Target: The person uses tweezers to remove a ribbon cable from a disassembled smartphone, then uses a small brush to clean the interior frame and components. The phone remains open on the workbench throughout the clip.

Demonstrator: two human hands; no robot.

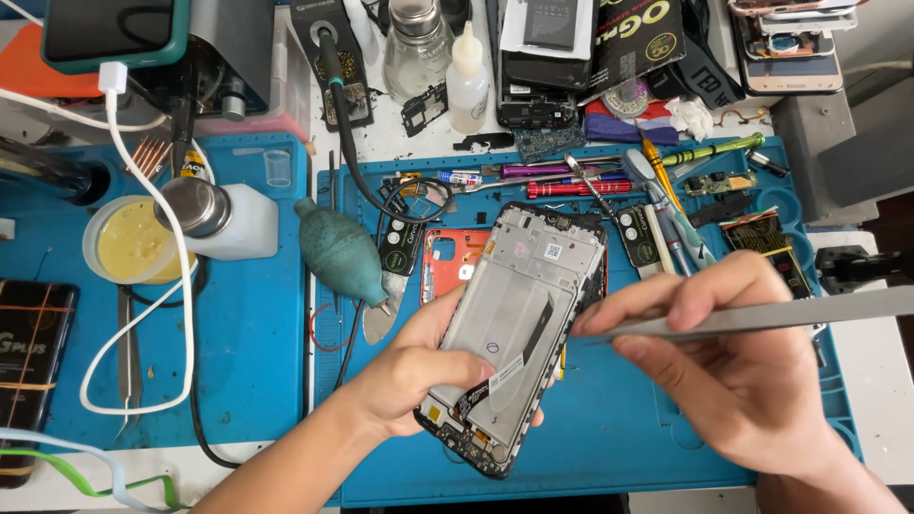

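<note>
Here the left hand [409,376] grips an opened phone frame [519,324], tilted above the blue mat [619,447] at the counter's near middle. The right hand [733,381] pinches metal tweezers [762,319], tips at the frame's right edge; picking inside seems underway, demanding steadiness.

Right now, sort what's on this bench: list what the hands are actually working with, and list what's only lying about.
In use:
left hand holding the opened phone frame
right hand holding metal tweezers against the frame's edge

Lying about:
teal dust blower
red phone back cover
white squeeze bottle
glass jar
red-handled screwdriver
white cable
blue work mat
</note>
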